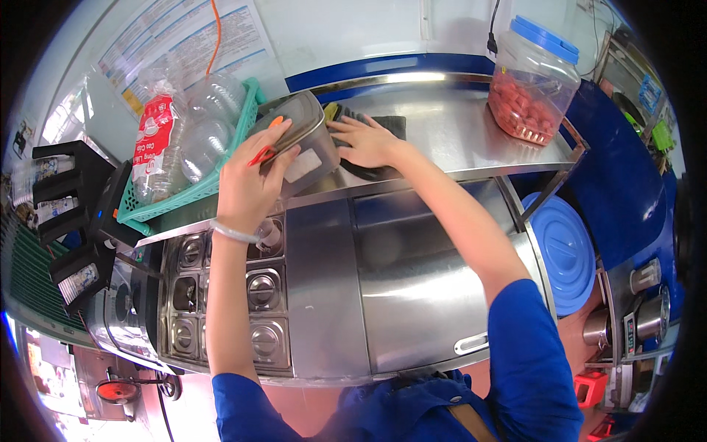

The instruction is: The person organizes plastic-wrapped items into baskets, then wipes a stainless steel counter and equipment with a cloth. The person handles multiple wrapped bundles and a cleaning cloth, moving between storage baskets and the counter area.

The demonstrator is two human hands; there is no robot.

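My left hand (257, 174) grips the near left side of a translucent plastic container (315, 149) with a grey lid, tilted above the steel shelf. Something orange and something red show at its fingers; what they are I cannot tell. Against the container's right side, my right hand (367, 141) lies spread over a dark cloth (395, 126) on the shelf; whether it grips the cloth is unclear. A yellow and black item (331, 110) shows just behind its fingertips. Below the shelf are steel lidded pans (264, 290) and a steel counter lid (425, 276).
A green plastic basket (165, 209) with clear plastic cups and domed lids stands left on the shelf. To the right stands a large clear jar (530, 88) of red pieces with a blue lid. Black cup holders (72, 221) are far left, a blue round lid (563, 254) lower right.
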